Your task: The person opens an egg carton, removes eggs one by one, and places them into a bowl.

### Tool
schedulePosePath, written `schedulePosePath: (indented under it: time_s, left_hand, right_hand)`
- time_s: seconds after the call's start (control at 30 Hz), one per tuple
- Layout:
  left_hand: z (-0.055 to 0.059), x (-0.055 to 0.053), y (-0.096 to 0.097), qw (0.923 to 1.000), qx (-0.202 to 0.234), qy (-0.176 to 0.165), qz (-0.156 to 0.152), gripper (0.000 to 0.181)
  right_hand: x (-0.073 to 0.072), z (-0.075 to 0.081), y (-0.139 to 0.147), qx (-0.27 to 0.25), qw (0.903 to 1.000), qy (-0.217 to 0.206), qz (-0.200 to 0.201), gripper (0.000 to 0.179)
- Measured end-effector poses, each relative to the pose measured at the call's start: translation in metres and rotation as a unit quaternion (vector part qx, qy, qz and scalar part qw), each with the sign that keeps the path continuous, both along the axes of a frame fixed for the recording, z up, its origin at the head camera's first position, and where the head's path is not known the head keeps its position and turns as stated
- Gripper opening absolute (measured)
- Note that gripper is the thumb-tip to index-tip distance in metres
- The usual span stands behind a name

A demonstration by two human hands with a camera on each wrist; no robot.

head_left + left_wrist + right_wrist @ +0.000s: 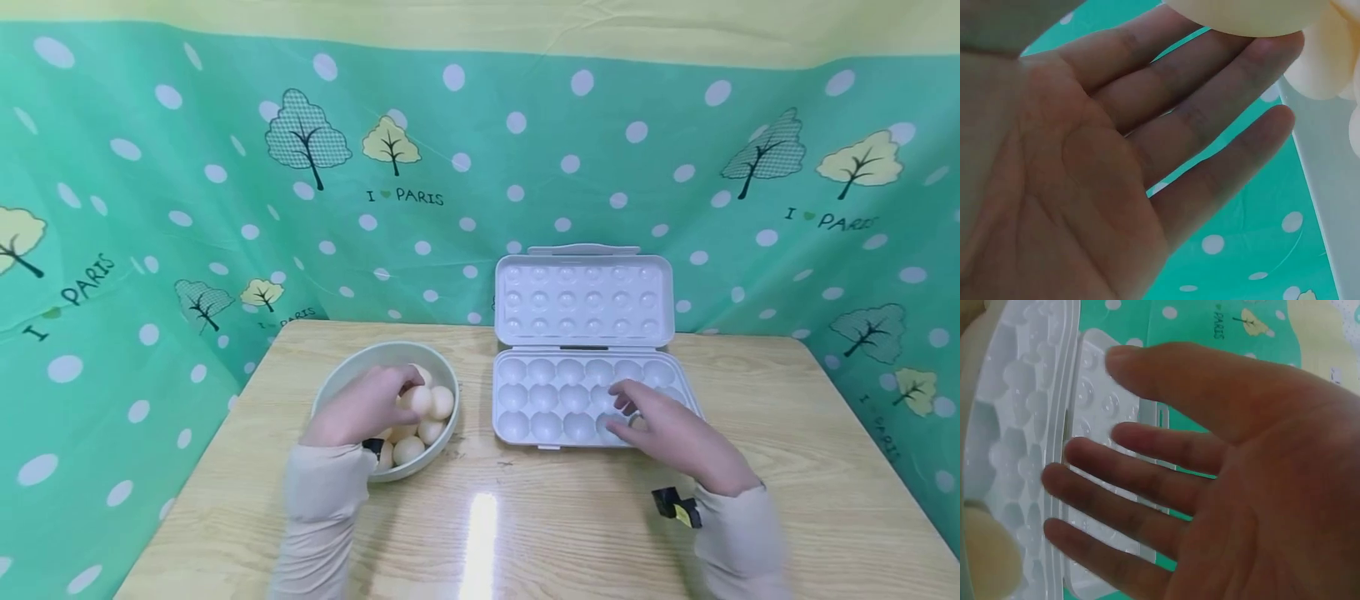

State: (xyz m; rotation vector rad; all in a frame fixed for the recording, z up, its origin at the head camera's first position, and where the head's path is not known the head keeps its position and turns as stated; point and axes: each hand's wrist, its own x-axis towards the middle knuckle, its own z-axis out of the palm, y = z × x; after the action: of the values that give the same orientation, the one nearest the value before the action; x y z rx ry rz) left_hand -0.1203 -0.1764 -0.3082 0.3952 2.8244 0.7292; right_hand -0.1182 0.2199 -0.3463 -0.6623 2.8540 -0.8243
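On the left of the table stands a pale green bowl (337, 375) of cream-coloured eggs (408, 451). My left hand (367, 406) reaches over it, thumb and fingers around one egg (417, 401). In the left wrist view the fingertips touch that egg (1254, 15); the thumb is hidden. To the right, an egg box (546, 427) lies with its lid (585, 304) raised. Over the box's right part hovers my right hand (667, 425), fingers apart and holding nothing. Beneath it one egg (991, 556) sits in a cup at the front right, mostly covered in the head view.
A wooden table (480, 533) carries the bowl and the box, with a gap between them. Close behind hangs a green dotted curtain (480, 192), which also runs along both sides. Black tape (675, 507) shows at the right sleeve.
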Motion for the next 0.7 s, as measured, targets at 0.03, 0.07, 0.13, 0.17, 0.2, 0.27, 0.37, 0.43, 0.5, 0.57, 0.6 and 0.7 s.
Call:
schedulePosePath:
  time_s: [0.03, 0.07, 0.13, 0.17, 0.2, 0.27, 0.37, 0.43, 0.5, 0.57, 0.6, 0.7]
  left_hand:
    - [0.0, -0.001, 0.001, 1.0, -0.002, -0.001, -0.001, 0.024]
    - [0.0, -0.001, 0.001, 1.0, 0.0, -0.006, 0.001, 0.023]
    - [-0.001, -0.002, 0.001, 0.9999, -0.002, -0.014, 0.007, 0.021]
    - [-0.002, -0.002, 0.001, 0.9998, -0.002, -0.017, 0.009, 0.02]
    - [-0.003, -0.003, 0.0, 0.9998, -0.006, -0.016, 0.006, 0.02]
    - [-0.004, -0.003, 0.0, 0.9997, -0.003, -0.023, 0.011, 0.018]
    - [-0.006, -0.004, 0.001, 0.9989, 0.003, -0.04, 0.022, 0.012]
    - [-0.007, -0.003, 0.002, 0.9975, 0.013, -0.058, 0.039, 0.009]
    - [-0.008, -0.004, 0.002, 0.9964, 0.013, -0.067, 0.05, 0.007]
    - [-0.009, -0.004, 0.002, 0.9965, 0.007, -0.068, 0.05, 0.007]
    - [-0.009, -0.005, 0.002, 0.9969, 0.002, -0.063, 0.047, 0.008]
    - [-0.011, -0.006, 0.001, 0.9979, -0.014, -0.054, 0.035, 0.009]
  right_hand:
    - [0.0, 0.001, 0.003, 0.001, 1.0, -0.006, 0.001, 0.035]
    - [0.001, 0.001, 0.006, 0.001, 0.9999, -0.01, 0.003, 0.035]
    - [0.002, 0.001, 0.01, 0.002, 0.9999, -0.012, 0.01, 0.032]
    - [0.002, 0.001, 0.012, 0.002, 0.9998, -0.012, 0.013, 0.032]
    - [0.002, 0.001, 0.014, 0.004, 0.9998, -0.016, 0.015, 0.032]
    - [0.002, -0.001, 0.017, 0.008, 0.9995, -0.027, 0.017, 0.034]
    - [0.001, -0.003, 0.021, 0.017, 0.9986, -0.046, 0.022, 0.036]
    - [-0.001, -0.004, 0.022, 0.019, 0.998, -0.055, 0.024, 0.035]
    - [-0.002, -0.005, 0.023, 0.018, 0.9979, -0.056, 0.025, 0.034]
    - [-0.004, -0.006, 0.024, 0.017, 0.9982, -0.049, 0.03, 0.033]
    - [-0.004, -0.007, 0.024, 0.017, 0.9984, -0.045, 0.031, 0.032]
    - [-0.006, -0.008, 0.026, 0.014, 0.9988, -0.035, 0.033, 0.027]
